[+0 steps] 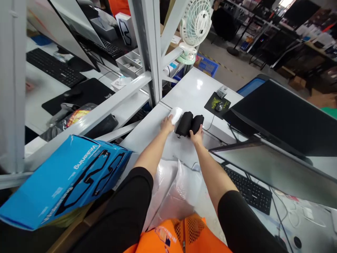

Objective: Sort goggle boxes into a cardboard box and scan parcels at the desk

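Both my arms reach forward over a white table (189, 91). My left hand (167, 124) is closed around a small white rounded object (176, 114), held just above the table. My right hand (197, 136) grips the near end of a black pouch (197, 123). A second black pouch (184, 123) lies right beside it, between my two hands, touching the first.
A grey metal frame post (150, 49) stands left of my hands. A blue box (65, 179) tilts at the lower left. Clear plastic bags (173, 189) lie under my arms. A mouse on a small black pad (218, 104), monitors (279, 119), a keyboard (250, 191) and a fan (195, 26) surround the spot.
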### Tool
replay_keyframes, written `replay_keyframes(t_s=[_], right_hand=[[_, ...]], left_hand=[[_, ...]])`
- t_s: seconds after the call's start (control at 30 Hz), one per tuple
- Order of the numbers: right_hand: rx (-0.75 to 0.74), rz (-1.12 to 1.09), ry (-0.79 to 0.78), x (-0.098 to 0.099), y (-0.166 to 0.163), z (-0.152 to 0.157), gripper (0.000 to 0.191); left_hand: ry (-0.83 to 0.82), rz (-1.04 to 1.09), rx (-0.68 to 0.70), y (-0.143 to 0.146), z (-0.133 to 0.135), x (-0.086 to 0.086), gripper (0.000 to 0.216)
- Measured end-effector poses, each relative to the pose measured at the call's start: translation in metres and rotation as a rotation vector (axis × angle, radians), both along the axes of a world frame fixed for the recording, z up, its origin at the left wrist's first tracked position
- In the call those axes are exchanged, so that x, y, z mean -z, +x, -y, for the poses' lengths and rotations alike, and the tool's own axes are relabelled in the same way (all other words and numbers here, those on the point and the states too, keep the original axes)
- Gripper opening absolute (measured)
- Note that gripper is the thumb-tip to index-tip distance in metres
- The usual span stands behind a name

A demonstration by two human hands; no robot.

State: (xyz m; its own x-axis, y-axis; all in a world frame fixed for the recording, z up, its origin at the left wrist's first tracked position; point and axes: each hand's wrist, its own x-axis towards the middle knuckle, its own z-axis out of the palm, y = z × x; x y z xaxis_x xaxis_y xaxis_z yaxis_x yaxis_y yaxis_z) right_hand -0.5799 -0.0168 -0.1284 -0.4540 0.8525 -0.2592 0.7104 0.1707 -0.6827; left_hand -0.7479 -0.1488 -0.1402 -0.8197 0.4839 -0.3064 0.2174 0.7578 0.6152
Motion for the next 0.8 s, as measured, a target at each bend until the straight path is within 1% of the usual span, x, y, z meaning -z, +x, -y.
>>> replay_keyframes(t_s=[0.07, 0.13, 0.2, 0.27, 0.3, 0.37, 0.43, 0.5, 0.53, 0.6, 0.63, 0.67, 0.73, 0.8], right_hand=[[-0.107, -0.019, -0.007, 0.013, -0.010, 0.010, 0.106], [-0.201, -0.021, -0.049, 0.020, -0.015, 0.019, 0.113], [-0.271, -0.023, -0.102, 0.019, -0.015, 0.023, 0.119], [-0.326, -0.051, -0.121, 0.012, -0.008, 0.019, 0.123], [-0.344, -0.079, -0.116, 0.008, -0.001, 0.016, 0.122], [-0.347, -0.145, -0.109, 0.001, 0.022, 0.014, 0.113], [-0.306, -0.209, -0.146, -0.004, 0.061, 0.022, 0.097], [-0.227, -0.263, -0.217, -0.006, 0.115, 0.045, 0.082], [-0.174, -0.289, -0.245, -0.005, 0.147, 0.060, 0.078], [-0.018, -0.325, -0.271, -0.002, 0.215, 0.096, 0.070], [0.060, -0.327, -0.281, 0.000, 0.249, 0.115, 0.066], [0.121, -0.328, -0.300, 0.002, 0.281, 0.133, 0.064], [0.181, -0.299, -0.425, 0.006, 0.336, 0.164, 0.066], [0.187, -0.260, -0.565, 0.009, 0.377, 0.186, 0.072]], left_hand=[[0.006, -0.021, 0.016, -0.004, 0.004, 0.005, 0.090], [0.004, -0.024, 0.028, -0.012, 0.012, 0.005, 0.090], [0.006, -0.005, 0.053, -0.021, 0.022, 0.001, 0.089], [0.013, 0.023, 0.082, -0.028, 0.031, -0.005, 0.089], [0.024, 0.020, 0.080, -0.028, 0.034, -0.008, 0.089], [0.065, -0.030, 0.046, -0.024, 0.040, -0.016, 0.086], [0.134, -0.113, 0.020, -0.007, 0.049, -0.030, 0.076], [0.232, -0.172, 0.049, 0.024, 0.064, -0.048, 0.062], [0.289, -0.183, 0.077, 0.046, 0.076, -0.058, 0.056], [0.405, -0.172, 0.131, 0.103, 0.106, -0.074, 0.047], [0.431, -0.132, 0.138, 0.136, 0.123, -0.078, 0.044], [0.419, -0.068, 0.131, 0.171, 0.140, -0.080, 0.043], [0.293, 0.063, 0.107, 0.238, 0.171, -0.079, 0.044], [0.148, 0.141, 0.152, 0.297, 0.189, -0.073, 0.057]])
